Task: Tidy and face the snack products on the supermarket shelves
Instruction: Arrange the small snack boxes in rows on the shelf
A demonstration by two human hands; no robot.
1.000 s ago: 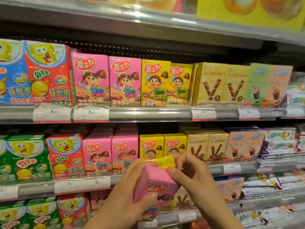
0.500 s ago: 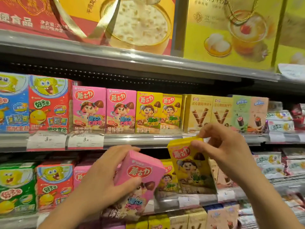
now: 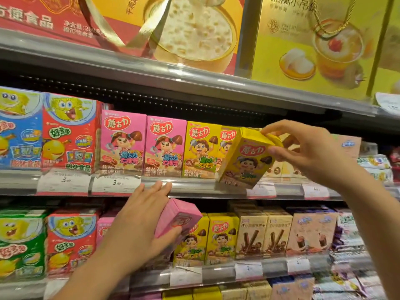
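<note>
So, two boxes in hand, and the yellow one is about to go back on the middle shelf (image 3: 194, 187).

Right of centre, the right hand (image 3: 303, 152) pinches the tilted yellow box (image 3: 244, 161) by its top flap, just beside the matching yellow row (image 3: 202, 148). I'd straighten it, then slide it in face-out, flush with the rail. Lower centre, the left hand (image 3: 138, 230) wraps around the pink box (image 3: 177, 217); it probably belongs with the pink ones (image 3: 123, 139) up left.
</note>
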